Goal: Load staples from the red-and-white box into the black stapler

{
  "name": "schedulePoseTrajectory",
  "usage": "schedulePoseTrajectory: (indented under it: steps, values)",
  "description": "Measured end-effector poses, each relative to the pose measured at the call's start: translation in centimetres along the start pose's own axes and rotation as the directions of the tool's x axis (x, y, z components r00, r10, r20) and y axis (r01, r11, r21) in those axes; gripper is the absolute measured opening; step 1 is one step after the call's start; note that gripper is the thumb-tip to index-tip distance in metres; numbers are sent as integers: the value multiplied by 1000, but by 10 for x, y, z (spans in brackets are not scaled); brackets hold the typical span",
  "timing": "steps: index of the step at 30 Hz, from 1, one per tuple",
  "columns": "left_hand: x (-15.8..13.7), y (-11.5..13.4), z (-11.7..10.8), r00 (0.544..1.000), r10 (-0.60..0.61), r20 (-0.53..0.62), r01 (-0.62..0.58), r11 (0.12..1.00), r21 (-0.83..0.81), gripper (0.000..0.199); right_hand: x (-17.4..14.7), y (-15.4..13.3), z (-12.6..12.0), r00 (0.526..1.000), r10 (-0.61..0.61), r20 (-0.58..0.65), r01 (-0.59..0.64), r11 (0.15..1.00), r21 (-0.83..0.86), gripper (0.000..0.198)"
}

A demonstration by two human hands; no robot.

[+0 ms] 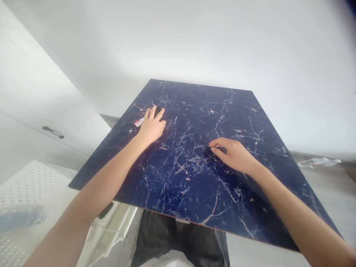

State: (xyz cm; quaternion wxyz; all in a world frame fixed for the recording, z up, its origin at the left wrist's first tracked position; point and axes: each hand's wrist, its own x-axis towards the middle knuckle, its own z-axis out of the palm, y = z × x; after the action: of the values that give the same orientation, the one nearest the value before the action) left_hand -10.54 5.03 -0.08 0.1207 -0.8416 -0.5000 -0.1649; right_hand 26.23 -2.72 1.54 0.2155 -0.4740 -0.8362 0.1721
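A blue marble-patterned tabletop (183, 200) spreads out in front of me. On its left half, my left hand (152, 125) rests palm down with its fingers spread. A small red-and-white packet (138, 122) pokes out beside that hand, partly covered by it. Between the fingers shows a dark patch (158, 110), which I cannot make out. Right of the middle, my right hand (233, 152) is low over the surface, its thumb and fingertips drawn together in a pinch. Whatever sits at those fingertips is too small and dark to name.
A white wall (194, 44) stands behind the table. At the left is a white cabinet door with a dark handle (53, 132). Below it stands a white perforated surface (33, 181) with a bluish clear item. A crumpled clear plastic piece (318, 162) lies beyond the right edge.
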Motion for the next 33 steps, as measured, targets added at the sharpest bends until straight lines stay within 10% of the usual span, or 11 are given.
schedulePoseTrajectory:
  steps: [6,16,33]
  values:
    - [3,22,-6,999,22,-49,-26,998,-66,38,-27,27,-11,991,52,-121,-61,995,-75,29]
    - [-42,138,-17,943,236,234,-153,933,-326,75,-40,-16,18,995,-90,38,95,981,-167,100]
    - [-42,129,-18,866,400,300,-280,886,-370,65,-43,-24,33,971,-156,182,188,968,-169,78]
